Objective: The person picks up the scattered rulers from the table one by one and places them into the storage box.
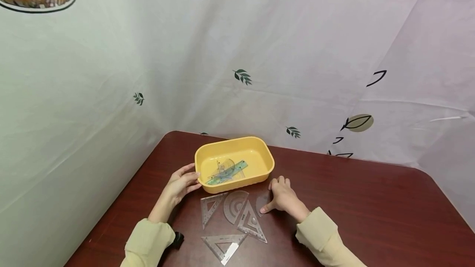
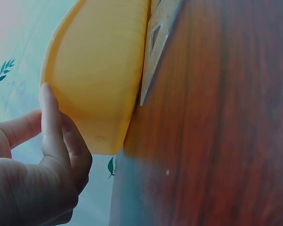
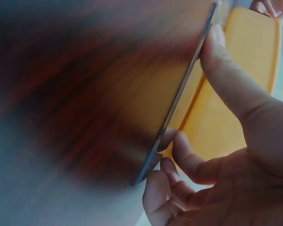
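A yellow tray (image 1: 266,164) sits at the table's back middle with clear rulers and a protractor inside it. My left hand (image 1: 184,181) touches the tray's near left corner, its fingers (image 2: 49,117) nearly straight against the yellow wall (image 2: 104,70). My right hand (image 1: 281,195) is just in front of the tray's right end. It pinches a small clear plastic piece (image 1: 261,198) between thumb (image 3: 221,61) and curled fingers; the piece (image 3: 179,99) shows edge-on, lifted off the wood.
Clear drawing tools lie on the dark red table (image 1: 371,209) between my hands: a set square (image 1: 210,208), a half-round protractor (image 1: 234,205), and two more triangles (image 1: 252,223) (image 1: 224,246). A printed curtain (image 1: 259,52) hangs behind and to the left.
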Tool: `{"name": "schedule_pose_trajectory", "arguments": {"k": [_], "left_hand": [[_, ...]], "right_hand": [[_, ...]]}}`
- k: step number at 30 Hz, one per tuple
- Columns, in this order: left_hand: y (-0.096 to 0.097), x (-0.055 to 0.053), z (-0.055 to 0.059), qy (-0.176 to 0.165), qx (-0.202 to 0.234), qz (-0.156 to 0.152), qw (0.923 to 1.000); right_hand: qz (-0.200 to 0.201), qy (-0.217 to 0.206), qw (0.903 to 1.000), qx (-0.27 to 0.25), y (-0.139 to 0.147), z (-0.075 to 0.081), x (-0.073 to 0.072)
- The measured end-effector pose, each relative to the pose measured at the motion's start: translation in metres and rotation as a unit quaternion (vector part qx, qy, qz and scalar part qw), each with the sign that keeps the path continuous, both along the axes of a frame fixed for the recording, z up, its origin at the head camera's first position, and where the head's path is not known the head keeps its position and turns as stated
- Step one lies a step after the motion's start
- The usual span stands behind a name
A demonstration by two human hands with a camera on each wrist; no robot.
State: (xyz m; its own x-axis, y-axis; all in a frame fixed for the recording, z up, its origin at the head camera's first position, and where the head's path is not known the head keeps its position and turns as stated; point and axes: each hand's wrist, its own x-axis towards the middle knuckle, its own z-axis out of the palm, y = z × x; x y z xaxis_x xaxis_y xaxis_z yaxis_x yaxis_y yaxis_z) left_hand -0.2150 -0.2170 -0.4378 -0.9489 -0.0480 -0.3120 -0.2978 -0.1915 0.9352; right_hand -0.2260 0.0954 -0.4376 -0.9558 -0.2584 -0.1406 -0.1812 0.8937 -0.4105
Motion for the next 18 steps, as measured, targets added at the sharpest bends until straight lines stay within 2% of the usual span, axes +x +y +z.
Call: {"name": "schedule_pose_trajectory", "arguments": {"k": [4, 7, 10, 14, 18], "left_hand": [[0.0, 0.0, 0.0, 0.0, 0.001, 0.002, 1.0], [0.0, 0.0, -0.001, -0.001, 0.003, 0.002, 1.0], [0.0, 0.001, -0.001, -0.002, 0.003, 0.001, 1.0], [0.0, 0.001, 0.0, -0.002, 0.0, 0.0, 1.0], [0.0, 0.001, 0.001, 0.0, -0.003, -0.001, 1.0]], "right_hand": [[0.002, -0.016, 0.9998, 0.013, 0.001, 0.001, 0.0], [0.018, -0.022, 0.9996, 0.003, 0.004, 0.001, 0.0], [0.046, -0.019, 0.9984, -0.026, 0.009, 0.001, 0.0], [0.093, 0.001, 0.9948, -0.04, 0.016, 0.005, 0.0], [0.104, 0.01, 0.994, -0.033, 0.017, 0.008, -0.002]]}}
